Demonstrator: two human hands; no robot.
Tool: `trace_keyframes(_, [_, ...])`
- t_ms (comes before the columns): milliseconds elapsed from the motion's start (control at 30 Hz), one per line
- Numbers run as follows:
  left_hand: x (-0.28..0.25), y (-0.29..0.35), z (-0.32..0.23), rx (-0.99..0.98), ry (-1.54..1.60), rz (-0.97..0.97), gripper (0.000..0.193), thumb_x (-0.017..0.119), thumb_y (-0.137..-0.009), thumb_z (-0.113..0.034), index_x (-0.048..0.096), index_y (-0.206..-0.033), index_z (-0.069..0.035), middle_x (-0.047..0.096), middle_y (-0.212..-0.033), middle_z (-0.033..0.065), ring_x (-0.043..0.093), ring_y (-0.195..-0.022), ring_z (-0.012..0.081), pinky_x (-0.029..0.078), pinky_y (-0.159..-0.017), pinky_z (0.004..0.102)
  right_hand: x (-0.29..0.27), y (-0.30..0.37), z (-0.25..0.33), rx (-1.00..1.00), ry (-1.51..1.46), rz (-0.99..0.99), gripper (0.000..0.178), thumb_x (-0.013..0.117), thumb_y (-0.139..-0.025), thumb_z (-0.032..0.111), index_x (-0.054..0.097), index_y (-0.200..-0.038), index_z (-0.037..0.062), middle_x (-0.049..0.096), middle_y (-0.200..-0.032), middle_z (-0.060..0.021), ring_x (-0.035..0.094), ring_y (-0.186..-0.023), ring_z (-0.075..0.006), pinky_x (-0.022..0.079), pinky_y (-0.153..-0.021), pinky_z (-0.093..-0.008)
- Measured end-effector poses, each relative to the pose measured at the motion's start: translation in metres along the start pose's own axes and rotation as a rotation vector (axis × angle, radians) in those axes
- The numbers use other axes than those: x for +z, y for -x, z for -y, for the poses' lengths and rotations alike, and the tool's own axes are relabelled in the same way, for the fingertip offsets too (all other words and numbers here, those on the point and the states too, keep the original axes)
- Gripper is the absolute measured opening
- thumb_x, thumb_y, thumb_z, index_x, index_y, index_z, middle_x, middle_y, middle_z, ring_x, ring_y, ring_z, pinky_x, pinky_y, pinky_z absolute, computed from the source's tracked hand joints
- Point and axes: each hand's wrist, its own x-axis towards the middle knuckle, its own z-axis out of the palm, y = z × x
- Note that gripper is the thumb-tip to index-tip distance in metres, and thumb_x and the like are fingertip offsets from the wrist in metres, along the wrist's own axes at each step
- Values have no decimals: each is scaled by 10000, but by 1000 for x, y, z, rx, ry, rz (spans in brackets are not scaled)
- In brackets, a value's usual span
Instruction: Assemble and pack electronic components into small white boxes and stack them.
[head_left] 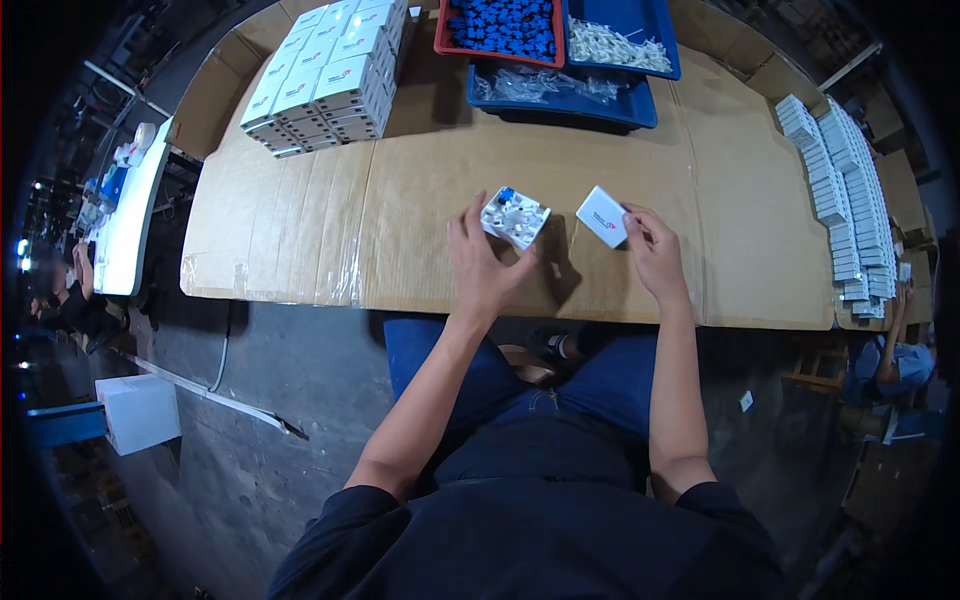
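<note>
Box (512,222) and lid (602,217) are showing apart over the bench (415,235); with our left hand (480,266) we are gripping the box, thumb and fingers spread wide; with our right hand (655,254) we are pinching the lid's edge, fingers nearly closed.

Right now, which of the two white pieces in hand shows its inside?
The open case in the left hand: white parts and a blue one show inside. The printed square in the right hand shows only a closed face.
</note>
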Motion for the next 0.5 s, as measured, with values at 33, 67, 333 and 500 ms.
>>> trace_keyframes(33, [-3, 4, -1, -76, 191, 0, 1000, 853, -779, -238, 297, -1592, -67, 476, -1393, 245, 463, -1337, 376, 308, -1207, 487, -1, -4, -4, 22, -37, -51, 303, 669, -1025, 240, 720, -1094, -50, 716, -1180, -171, 697, -1007, -220, 542, -886, -311])
trace_keyframes(67, [-4, 7, -1, -71, 190, 0, 1000, 853, -779, -238, 297, -1592, -67, 476, -1393, 245, 463, -1337, 376, 308, -1207, 487, -4, -8, -14, 21, -39, -55, 303, 669, -1025, 240, 720, -1094, -50, 716, -1180, -171, 697, -1007, -220, 542, -886, -311])
trace_keyframes(333, [-21, 30, -17, -412, 1245, -13, 683, 537, -1037, -391, 301, -1596, -77, 606, -1360, 186, 619, -1249, 289, 482, -1087, 461, 18, 2, -13, -247, 667, -145, 598, 772, -913, 344, 594, -1403, 51, 574, -1436, -159, 610, -1224, -350, 516, -1013, -436])
trace_keyframes(500, [-31, 33, -35, -716, 1586, 186, 694, 365, -1050, -605, 501, -1482, -79, 634, -1360, 148, 661, -1180, 320, 544, -985, 504, 31, 3, -13, -105, 715, -81, 666, 813, -864, 393, 600, -1409, 75, 553, -1459, -184, 537, -1334, -379, 476, -1081, -466])
